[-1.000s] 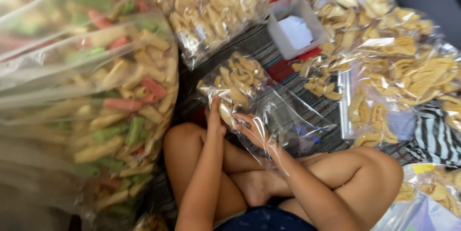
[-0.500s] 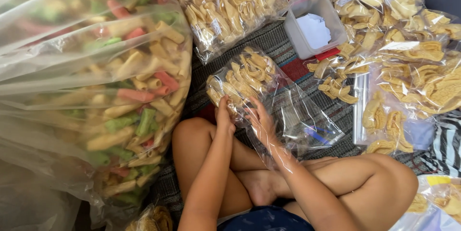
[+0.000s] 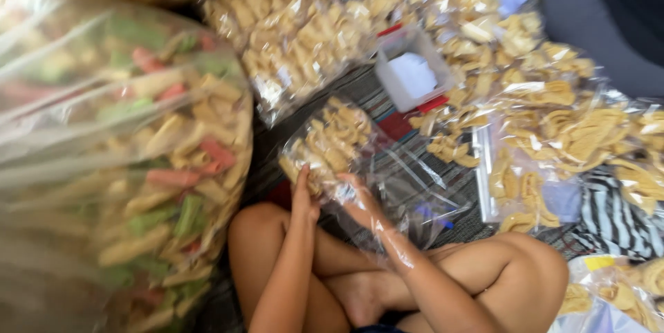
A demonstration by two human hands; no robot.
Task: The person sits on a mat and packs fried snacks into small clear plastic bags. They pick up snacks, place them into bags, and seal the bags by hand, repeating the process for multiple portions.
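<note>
Fingers (image 3: 301,193) of your left hand (image 3: 304,201) are curling shut on the near edge of a small clear bag of pale yellow crackers (image 3: 330,143), while your right hand (image 3: 360,203) is sitting inside the loose plastic of that bag, its fingers half bent; whether they are pinching anything, you cannot tell.

At nine o'clock one huge clear sack (image 3: 124,167) is bulging with yellow, green and pink sticks. At twelve o'clock one large bag of yellow crackers (image 3: 290,25) is leaning against it. From one to four o'clock a heap of smaller filled packets (image 3: 567,125) is spreading out, too overlapped and blurred to count. One grey box with a white lining (image 3: 413,77) is standing at one o'clock, just beyond the small bag.

You are sitting cross-legged on a dark striped mat (image 3: 377,101), with a zebra-patterned cloth (image 3: 615,219) showing at four o'clock.

Both your forearms are reaching forward over your knees, wrists close together, the small bag lying just ahead of them at the centre.
</note>
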